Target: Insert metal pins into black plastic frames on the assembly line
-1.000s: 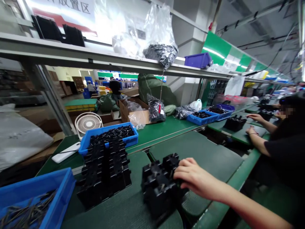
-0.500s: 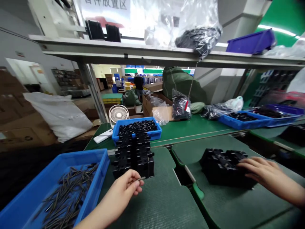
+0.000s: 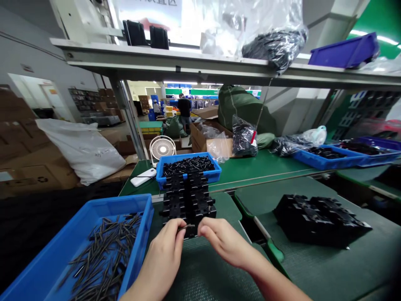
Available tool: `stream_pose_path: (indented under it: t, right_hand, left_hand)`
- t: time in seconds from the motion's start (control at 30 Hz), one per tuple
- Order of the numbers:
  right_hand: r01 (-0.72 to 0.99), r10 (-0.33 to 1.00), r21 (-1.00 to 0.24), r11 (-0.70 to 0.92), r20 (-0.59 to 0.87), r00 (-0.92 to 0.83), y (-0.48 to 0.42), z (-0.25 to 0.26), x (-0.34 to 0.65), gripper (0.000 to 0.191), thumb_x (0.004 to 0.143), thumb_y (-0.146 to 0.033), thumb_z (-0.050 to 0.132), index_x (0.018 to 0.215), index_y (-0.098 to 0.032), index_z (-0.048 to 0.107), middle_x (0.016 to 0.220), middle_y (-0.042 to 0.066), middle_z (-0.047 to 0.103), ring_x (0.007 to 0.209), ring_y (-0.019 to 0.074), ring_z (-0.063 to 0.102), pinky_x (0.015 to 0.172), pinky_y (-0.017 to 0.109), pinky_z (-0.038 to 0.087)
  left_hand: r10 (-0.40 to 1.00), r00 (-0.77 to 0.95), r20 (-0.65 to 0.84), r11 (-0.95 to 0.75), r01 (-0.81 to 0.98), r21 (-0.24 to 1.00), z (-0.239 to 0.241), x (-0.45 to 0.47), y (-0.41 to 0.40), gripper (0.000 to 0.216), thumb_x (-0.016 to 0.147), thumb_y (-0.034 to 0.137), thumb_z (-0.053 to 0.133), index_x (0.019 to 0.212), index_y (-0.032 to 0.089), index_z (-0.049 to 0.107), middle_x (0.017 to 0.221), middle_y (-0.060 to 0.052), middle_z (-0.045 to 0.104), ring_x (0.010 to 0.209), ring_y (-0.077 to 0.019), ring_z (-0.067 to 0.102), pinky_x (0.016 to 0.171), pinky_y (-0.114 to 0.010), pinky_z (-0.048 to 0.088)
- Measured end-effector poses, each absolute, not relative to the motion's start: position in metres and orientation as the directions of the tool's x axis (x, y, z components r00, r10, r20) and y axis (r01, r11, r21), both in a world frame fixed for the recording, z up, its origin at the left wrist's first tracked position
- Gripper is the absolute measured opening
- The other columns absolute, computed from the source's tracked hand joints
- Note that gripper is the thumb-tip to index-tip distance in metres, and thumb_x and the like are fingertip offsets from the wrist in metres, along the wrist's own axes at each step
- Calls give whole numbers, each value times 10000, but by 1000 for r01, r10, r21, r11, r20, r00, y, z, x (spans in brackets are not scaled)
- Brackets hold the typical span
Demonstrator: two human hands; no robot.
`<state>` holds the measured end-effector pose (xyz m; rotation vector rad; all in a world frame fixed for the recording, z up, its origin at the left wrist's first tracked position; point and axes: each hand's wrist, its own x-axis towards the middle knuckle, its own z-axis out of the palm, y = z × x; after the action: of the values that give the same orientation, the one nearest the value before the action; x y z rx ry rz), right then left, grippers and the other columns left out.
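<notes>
My left hand (image 3: 164,255) pinches a thin dark metal pin (image 3: 186,227) between thumb and fingers. My right hand (image 3: 224,242) is curled close beside it, fingertips at the pin's right end and at the near edge of a black slotted plastic block (image 3: 188,198) standing on the green mat (image 3: 203,271). What the right fingers grip, if anything, is hidden. A second black plastic block (image 3: 319,219) lies on the right mat, apart from both hands.
A blue bin (image 3: 142,209) of loose metal pins sits at the near left. Behind the slotted block is a blue tray (image 3: 216,173) of small black parts, a white fan (image 3: 162,148) and cardboard boxes. More blue trays (image 3: 344,159) line the right. A shelf (image 3: 188,67) runs overhead.
My right hand left the black block on the right mat and came over to meet my left hand. My left hand, with the pin, moved slightly right toward the slotted block.
</notes>
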<state>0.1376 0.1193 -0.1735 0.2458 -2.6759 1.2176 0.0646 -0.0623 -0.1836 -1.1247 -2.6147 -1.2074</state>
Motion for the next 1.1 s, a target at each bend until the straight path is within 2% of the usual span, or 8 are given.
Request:
stream_pose_path:
  t: [0.2, 0.33, 0.47, 0.63, 0.73, 0.83, 1.0, 1.1]
  right_hand:
    - [-247, 6, -759, 602, 314, -949, 100, -178, 103, 347, 960, -361, 412, 720, -155, 556, 678, -26, 541, 640, 95, 485, 583, 205, 335]
    - [-319, 11, -743, 588, 402, -916, 101, -173, 96, 242, 922, -288, 508, 749, -162, 623, 719, -18, 588, 692, 101, 523, 649, 209, 381]
    - [-378, 5, -717, 586, 469, -883, 107, -167, 93, 141, 896, -225, 555, 828, -194, 675, 770, -3, 638, 754, 120, 562, 704, 229, 416]
    - [-402, 55, -684, 609, 542, -839, 128, -160, 95, 95, 862, -175, 607, 915, -228, 665, 854, -3, 640, 817, 132, 572, 748, 252, 442]
    - [-374, 78, -580, 724, 608, -790, 151, -159, 95, 100, 872, -178, 596, 928, -232, 658, 909, 18, 619, 898, 162, 543, 818, 302, 438]
    - [-241, 82, -411, 879, 629, -773, 171, -166, 91, 113, 858, -175, 609, 929, -237, 672, 952, 42, 587, 931, 200, 495, 843, 356, 426]
    - [-71, 87, -245, 967, 582, -809, 184, -185, 82, 125, 859, -191, 596, 925, -239, 691, 1010, 69, 554, 956, 234, 454, 844, 387, 434]
    - [-20, 96, -196, 980, 565, -819, 185, -190, 79, 130, 866, -204, 587, 919, -241, 699, 1028, 75, 548, 969, 237, 446, 851, 384, 437]
  left_hand:
    - [574, -713, 403, 421, 679, 601, -176, 56, -71, 172, 944, 280, 362, 981, 235, 524, 1001, -44, 569, 912, -193, 581, 790, -323, 454]
    - [538, -763, 358, 452, 620, 642, -169, 55, -76, 209, 936, 325, 380, 1002, 262, 567, 1042, -38, 569, 954, -206, 567, 835, -343, 432]
    - [477, -864, 163, 433, 392, 812, -163, 50, -75, 236, 919, 376, 389, 1018, 265, 573, 969, -25, 620, 916, -205, 576, 820, -336, 417]
    - [383, -922, -59, 260, 46, 964, -163, 43, -68, 310, 888, 444, 394, 1022, 218, 558, 653, 26, 534, 640, -164, 493, 619, -283, 386]
    - [383, -915, -125, 130, -81, 988, -166, 46, -64, 365, 853, 457, 444, 1085, 198, 555, 717, 15, 548, 635, -145, 459, 560, -252, 358]
    - [437, -885, -159, 174, -90, 981, -170, 55, -59, 390, 828, 448, 475, 1102, 193, 585, 810, -15, 595, 650, -147, 475, 572, -263, 372]
    - [553, -827, -107, 310, 84, 947, -179, 67, -52, 314, 850, 401, 468, 1034, 214, 639, 937, -37, 662, 893, -206, 573, 820, -329, 409]
    - [573, -815, -91, 311, 113, 944, -179, 66, -53, 282, 860, 394, 460, 1008, 227, 631, 1010, -32, 666, 962, -213, 575, 877, -337, 391]
